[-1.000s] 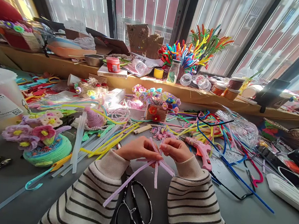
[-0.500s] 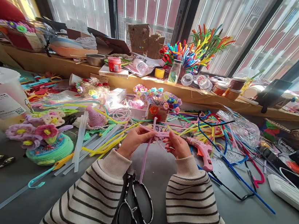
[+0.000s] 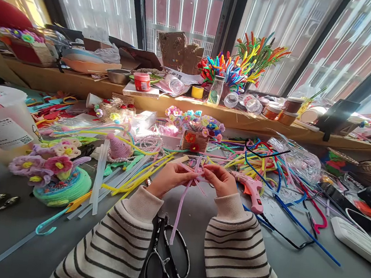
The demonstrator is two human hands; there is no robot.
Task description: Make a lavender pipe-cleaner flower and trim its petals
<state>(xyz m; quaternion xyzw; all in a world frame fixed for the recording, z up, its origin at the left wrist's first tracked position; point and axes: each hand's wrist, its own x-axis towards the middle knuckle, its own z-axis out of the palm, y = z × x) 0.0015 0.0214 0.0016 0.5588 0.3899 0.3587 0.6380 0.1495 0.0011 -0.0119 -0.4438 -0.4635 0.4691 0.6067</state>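
Both hands meet over the middle of the grey table. My left hand (image 3: 168, 178) and my right hand (image 3: 220, 180) pinch a bundle of pale pink pipe cleaners (image 3: 182, 198) between their fingertips. One long fuzzy end hangs down towards me, between my striped sleeves. The top of the bundle sits between my thumbs. Black scissors (image 3: 167, 253) lie flat on the table right below the hanging end.
A pink glue gun (image 3: 250, 188) lies just right of my right hand. Loose coloured pipe cleaners (image 3: 264, 163) sprawl behind and to the right. Clear glue sticks (image 3: 98, 175) and a flower-topped green basket (image 3: 60, 181) sit left. A white power strip (image 3: 360, 239) lies far right.
My hands moved away from me, then settled slightly nearer. The bundle turned: its splayed ends gathered, and one long end now hangs straight down.
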